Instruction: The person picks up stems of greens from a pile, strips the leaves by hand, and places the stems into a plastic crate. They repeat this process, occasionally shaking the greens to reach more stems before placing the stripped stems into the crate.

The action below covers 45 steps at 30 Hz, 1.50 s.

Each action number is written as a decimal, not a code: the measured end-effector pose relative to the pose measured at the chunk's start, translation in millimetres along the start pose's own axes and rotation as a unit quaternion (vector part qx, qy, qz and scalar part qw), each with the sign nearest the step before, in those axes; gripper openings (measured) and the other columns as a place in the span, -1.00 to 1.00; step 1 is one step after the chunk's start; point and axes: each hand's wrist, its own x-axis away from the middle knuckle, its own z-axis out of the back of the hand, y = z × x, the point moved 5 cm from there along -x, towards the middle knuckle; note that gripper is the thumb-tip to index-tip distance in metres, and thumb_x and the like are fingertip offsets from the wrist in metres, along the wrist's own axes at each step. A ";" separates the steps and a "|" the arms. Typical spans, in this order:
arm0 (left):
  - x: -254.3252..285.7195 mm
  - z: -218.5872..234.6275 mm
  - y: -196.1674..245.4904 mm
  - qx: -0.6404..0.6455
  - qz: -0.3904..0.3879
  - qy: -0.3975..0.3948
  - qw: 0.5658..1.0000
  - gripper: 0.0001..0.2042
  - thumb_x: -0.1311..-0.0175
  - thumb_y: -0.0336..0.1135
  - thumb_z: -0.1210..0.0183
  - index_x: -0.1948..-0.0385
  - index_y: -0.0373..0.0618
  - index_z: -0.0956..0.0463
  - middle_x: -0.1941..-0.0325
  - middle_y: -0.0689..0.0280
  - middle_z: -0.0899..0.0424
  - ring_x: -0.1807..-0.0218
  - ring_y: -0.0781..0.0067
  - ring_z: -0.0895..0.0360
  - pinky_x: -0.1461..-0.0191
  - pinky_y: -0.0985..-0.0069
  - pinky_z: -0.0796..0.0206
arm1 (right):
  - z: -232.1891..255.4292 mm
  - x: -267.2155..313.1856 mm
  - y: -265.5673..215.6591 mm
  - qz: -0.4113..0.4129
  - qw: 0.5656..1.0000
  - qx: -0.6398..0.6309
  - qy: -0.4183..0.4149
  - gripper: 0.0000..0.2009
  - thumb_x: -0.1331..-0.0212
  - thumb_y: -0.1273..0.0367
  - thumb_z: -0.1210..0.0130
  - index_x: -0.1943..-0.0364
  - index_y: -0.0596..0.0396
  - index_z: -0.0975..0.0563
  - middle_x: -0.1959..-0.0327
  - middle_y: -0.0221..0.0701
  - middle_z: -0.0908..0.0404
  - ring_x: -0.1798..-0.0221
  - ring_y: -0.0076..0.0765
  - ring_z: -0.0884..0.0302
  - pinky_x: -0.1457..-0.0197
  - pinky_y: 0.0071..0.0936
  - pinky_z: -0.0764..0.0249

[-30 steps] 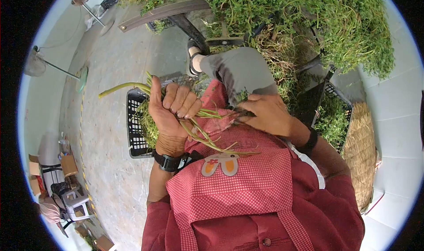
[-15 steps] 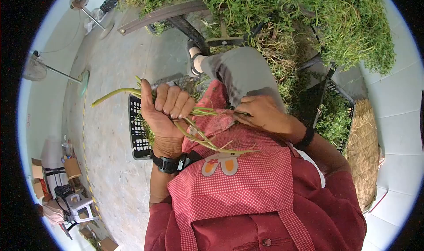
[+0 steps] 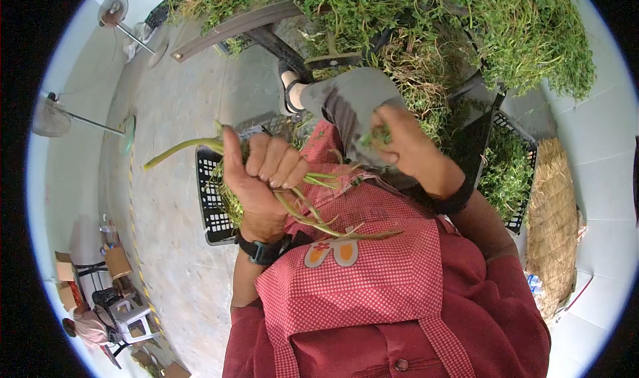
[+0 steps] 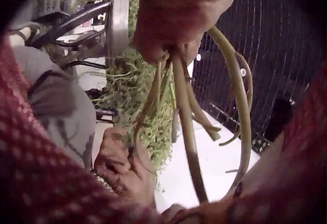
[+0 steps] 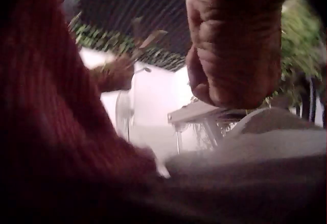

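Note:
My left hand (image 3: 263, 178) grips a small bunch of green stems (image 3: 185, 144) with its fingers curled round them. One thick stem bends out to the left past the thumb, while longer ones trail over the red checked apron (image 3: 359, 271). In the left wrist view the bare stems (image 4: 185, 116) hang below the fist. My right hand (image 3: 416, 148) is raised over the grey trouser leg (image 3: 359, 92), apart from the bunch. Between its thumb and fingers it pinches a small tuft of green leaves (image 3: 377, 137), blurred in the head view.
A black crate (image 3: 210, 198) holding greens stands on the floor at the left. Ahead, a table (image 3: 239, 26) bears a large heap of leafy greens (image 3: 413, 12). Another crate (image 3: 532, 152) with greens is at the right, beside a straw-coloured woven roll (image 3: 552, 225). Fans (image 3: 113, 10) stand far left.
My right hand has moved away from the stem ends, forward and slightly right, with a green tuft in its fingers. The left hand has kept its grip on the stems, shifting only slightly.

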 end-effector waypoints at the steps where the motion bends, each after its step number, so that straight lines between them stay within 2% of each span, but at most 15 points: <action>1: 2.1 0.4 2.1 -0.001 0.003 -0.001 1.000 -0.41 -0.29 0.22 0.27 0.90 0.07 -0.09 0.87 0.52 -0.05 0.81 0.62 0.04 0.70 0.62 0.14 | 4.7 0.2 7.1 -0.080 0.991 -0.111 -0.014 -0.73 -0.25 0.23 0.24 0.53 0.03 -0.34 0.70 -0.43 -0.32 0.70 -0.35 -0.29 0.72 -0.46 -0.15; 3: 6.5 -0.4 13.9 -0.013 -0.029 -0.034 0.999 -0.44 -0.30 0.18 0.25 0.86 0.07 -0.09 0.85 0.53 0.00 0.80 0.64 0.08 0.70 0.61 0.17 | 21.0 0.1 6.3 -0.079 0.796 -0.564 -0.204 -0.74 -0.28 0.22 0.25 0.58 -0.11 -0.30 0.63 -0.56 -0.23 0.71 -0.62 -0.12 0.77 -0.66 0.06; 7: 7.1 6.2 13.2 -0.001 -0.025 -0.046 0.999 -0.45 -0.31 0.18 0.25 0.85 0.04 -0.11 0.85 0.53 -0.02 0.81 0.65 0.08 0.71 0.62 0.18 | 45.1 14.1 -19.3 -0.017 0.935 -0.340 -0.103 -0.74 -0.26 0.21 0.20 0.56 -0.07 -0.33 0.62 -0.53 -0.29 0.67 -0.66 -0.19 0.70 -0.70 -0.07; 10: 3.6 4.3 8.0 -0.008 -0.015 -0.052 0.998 -0.45 -0.31 0.18 0.25 0.84 0.04 -0.13 0.85 0.53 -0.04 0.82 0.65 0.07 0.71 0.62 0.16 | 18.2 20.8 -26.2 -0.068 0.970 -0.201 -0.118 -0.74 -0.28 0.17 0.19 0.47 -0.01 -0.38 0.62 -0.55 -0.34 0.63 -0.64 -0.27 0.68 -0.73 -0.11; 15: 2.9 1.1 4.1 -0.009 0.005 -0.065 0.998 -0.44 -0.31 0.18 0.26 0.85 0.05 -0.13 0.86 0.54 -0.04 0.82 0.65 0.06 0.69 0.62 0.13 | -30.5 11.5 7.5 -0.124 0.926 -0.170 -0.313 -0.74 -0.26 0.12 0.06 0.29 0.02 -0.40 0.63 -0.61 -0.33 0.71 -0.78 -0.17 0.76 -0.79 0.03; 23: 1.7 9.4 -0.2 -0.004 0.018 -0.032 0.999 -0.42 -0.29 0.24 0.30 0.87 0.06 -0.10 0.86 0.51 -0.03 0.77 0.59 0.01 0.66 0.59 0.11 | -54.9 27.0 6.0 -0.125 0.898 -0.221 -0.359 -0.69 -0.29 0.16 0.11 0.31 0.16 -0.42 0.64 -0.63 -0.23 0.69 -0.72 -0.13 0.67 -0.73 -0.10; 24: 2.9 8.8 1.1 0.000 0.028 -0.038 0.999 -0.42 -0.29 0.24 0.30 0.87 0.06 -0.10 0.86 0.51 -0.03 0.77 0.59 0.01 0.66 0.59 0.11 | -55.6 19.7 1.3 0.151 0.940 -0.052 -0.300 -0.71 -0.27 0.20 0.09 0.32 0.19 -0.41 0.65 -0.55 -0.29 0.68 -0.57 -0.23 0.64 -0.62 -0.19; 26: 1.1 13.6 2.2 -0.011 0.020 -0.037 0.999 -0.43 -0.30 0.22 0.29 0.87 0.08 -0.06 0.87 0.52 -0.01 0.79 0.61 0.06 0.69 0.60 0.16 | -50.6 32.8 -15.0 0.399 0.879 0.183 -0.186 -0.77 -0.21 0.27 0.07 0.34 0.21 -0.40 0.65 -0.35 -0.40 0.61 -0.23 -0.40 0.52 -0.38 -0.35; 30: -6.2 19.0 -4.6 -0.070 0.034 0.013 0.997 -0.48 -0.35 0.06 0.22 0.85 0.08 -0.04 0.86 0.51 0.03 0.82 0.63 0.17 0.75 0.63 0.28 | -29.4 36.2 -12.0 0.264 0.883 0.364 -0.137 -0.85 -0.11 0.36 0.07 0.38 0.19 -0.39 0.57 -0.07 -0.47 0.44 0.10 -0.49 0.37 -0.11 -0.40; 35: -8.1 40.4 25.9 -0.050 -0.033 0.020 0.998 -0.49 -0.36 0.03 0.20 0.83 0.06 -0.04 0.83 0.50 0.01 0.78 0.62 0.16 0.71 0.62 0.25 | 61.0 19.0 22.6 0.154 0.877 0.452 0.062 -0.88 -0.03 0.42 0.05 0.39 0.18 -0.40 0.54 -0.12 -0.48 0.43 0.04 -0.51 0.37 -0.17 -0.45; 37: -8.8 47.4 24.8 -0.022 -0.028 0.014 0.999 -0.50 -0.36 0.03 0.20 0.81 0.04 -0.03 0.79 0.49 0.02 0.72 0.62 0.14 0.64 0.62 0.21 | 121.3 9.6 56.2 0.272 0.810 0.494 0.165 -0.90 -0.02 0.45 0.07 0.40 0.19 -0.42 0.48 -0.17 -0.49 0.39 -0.02 -0.53 0.36 -0.22 -0.47; 39: -10.5 56.1 24.2 -0.035 -0.029 0.048 0.998 -0.50 -0.36 0.04 0.20 0.81 0.04 -0.04 0.77 0.49 0.02 0.69 0.61 0.11 0.61 0.60 0.18 | 193.9 9.0 96.1 0.077 0.800 0.540 0.250 -0.89 -0.02 0.47 0.03 0.37 0.17 -0.47 0.39 -0.25 -0.51 0.32 -0.15 -0.53 0.32 -0.31 -0.47; 40: -9.6 62.9 25.4 -0.050 -0.033 0.084 0.995 -0.50 -0.35 0.06 0.21 0.80 0.04 -0.04 0.76 0.49 0.01 0.66 0.60 0.08 0.58 0.59 0.15 | 233.0 18.6 119.3 0.003 0.778 0.558 0.290 -0.88 -0.03 0.47 0.00 0.33 0.14 -0.50 0.35 -0.31 -0.54 0.28 -0.24 -0.53 0.30 -0.37 -0.47; 41: -10.1 66.5 25.6 -0.050 -0.035 0.087 0.994 -0.50 -0.35 0.06 0.21 0.80 0.04 -0.04 0.76 0.49 0.01 0.66 0.60 0.08 0.58 0.59 0.15 | 293.1 13.8 210.2 -0.038 0.565 0.801 0.193 -0.81 -0.09 0.39 -0.02 0.23 0.15 -0.52 0.30 -0.34 -0.57 0.21 -0.31 -0.53 0.25 -0.40 -0.47; 45: -0.6 88.2 46.8 -0.065 -0.064 0.123 0.988 -0.58 -0.32 0.01 0.15 0.71 0.01 -0.14 0.65 0.43 -0.15 0.54 0.51 -0.10 0.35 0.50 -0.06 | 403.8 114.8 254.7 -0.117 0.682 0.644 0.326 -0.70 -0.13 0.29 0.03 0.08 0.11 -0.39 0.13 -0.34 -0.46 0.07 -0.27 -0.44 0.15 -0.32 -0.43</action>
